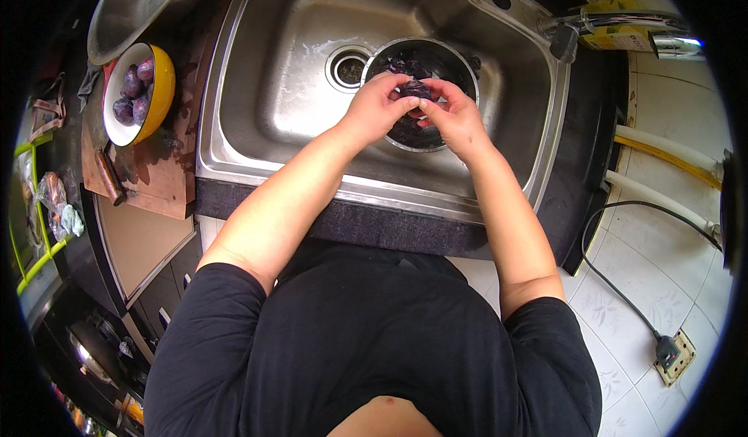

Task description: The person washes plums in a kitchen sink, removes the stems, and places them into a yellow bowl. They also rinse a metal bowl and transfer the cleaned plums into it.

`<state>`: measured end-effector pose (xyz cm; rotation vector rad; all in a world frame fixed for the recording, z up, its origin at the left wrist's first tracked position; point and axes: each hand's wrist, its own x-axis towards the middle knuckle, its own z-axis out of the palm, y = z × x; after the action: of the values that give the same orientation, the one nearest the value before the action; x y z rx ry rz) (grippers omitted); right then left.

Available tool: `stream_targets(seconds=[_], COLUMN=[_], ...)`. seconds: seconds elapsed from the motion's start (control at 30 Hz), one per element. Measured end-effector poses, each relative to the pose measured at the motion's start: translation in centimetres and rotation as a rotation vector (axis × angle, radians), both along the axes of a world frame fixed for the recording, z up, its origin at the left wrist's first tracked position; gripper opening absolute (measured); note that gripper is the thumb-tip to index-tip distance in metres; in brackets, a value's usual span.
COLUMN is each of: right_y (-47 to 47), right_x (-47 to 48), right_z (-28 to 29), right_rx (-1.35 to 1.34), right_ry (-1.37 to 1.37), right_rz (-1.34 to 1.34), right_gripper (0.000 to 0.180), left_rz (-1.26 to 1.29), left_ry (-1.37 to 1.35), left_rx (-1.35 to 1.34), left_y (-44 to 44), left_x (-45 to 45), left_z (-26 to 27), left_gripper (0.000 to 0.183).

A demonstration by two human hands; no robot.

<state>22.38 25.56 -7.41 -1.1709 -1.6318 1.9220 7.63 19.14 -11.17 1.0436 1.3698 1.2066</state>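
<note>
My left hand (380, 107) and my right hand (454, 115) meet over a round metal pot (474, 77) in the sink. Between their fingertips they hold a dark purple plum (415, 90), partly covered by the fingers. Inside the pot lie dark purple pieces (403, 63); the hands hide much of them. The pot stands on the bottom of the stainless steel sink (315, 19), just right of the drain (350, 70). Several whole plums (133, 86) rest in a yellow enamel bowl (162, 95) with a white inside, left of the sink.
Under the bowl is a wet wooden cutting board (158, 174), with a knife handle (109, 177) near its front edge. A large metal basin (131, 13) leans behind it. The chrome faucet (631, 21) stands at the sink's right rim. A black cable (608, 288) runs down the tiled wall.
</note>
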Motion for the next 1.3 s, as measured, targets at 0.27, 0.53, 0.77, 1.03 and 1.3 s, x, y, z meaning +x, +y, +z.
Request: stream_targets(seconds=[0.27, 0.53, 0.77, 1.03, 1.3], right_y=[-0.4, -0.6, -1.0, -1.2, -5.3], right_x=[-0.5, -1.0, -1.5, -2.4, -10.5], right_z=[-1.3, -1.9, -1.5, 1.6, 6.6], right_rx=[-0.055, -0.072, -0.117, -0.017, 0.092], right_ry=[0.059, 0.015, 0.045, 0.238, 0.217], right_rz=[-0.083, -0.126, -0.171, -0.182, -0.046], right_gripper=[0.031, 0.029, 0.032, 0.050, 0.040], left_rz=[0.031, 0.084, 0.084, 0.359, 0.608], left_ry=[0.007, 0.063, -0.132, 0.145, 0.194], left_rx=[-0.021, -0.045, -0.089, 0.415, 0.621], left_y=[0.1, 0.0, 0.1, -0.6, -9.0], left_x=[0.0, 0.0, -0.2, -1.3, -9.3], left_z=[-1.0, -0.8, -1.2, 4.4, 13.2], left_gripper=[0.030, 0.030, 0.031, 0.039, 0.044])
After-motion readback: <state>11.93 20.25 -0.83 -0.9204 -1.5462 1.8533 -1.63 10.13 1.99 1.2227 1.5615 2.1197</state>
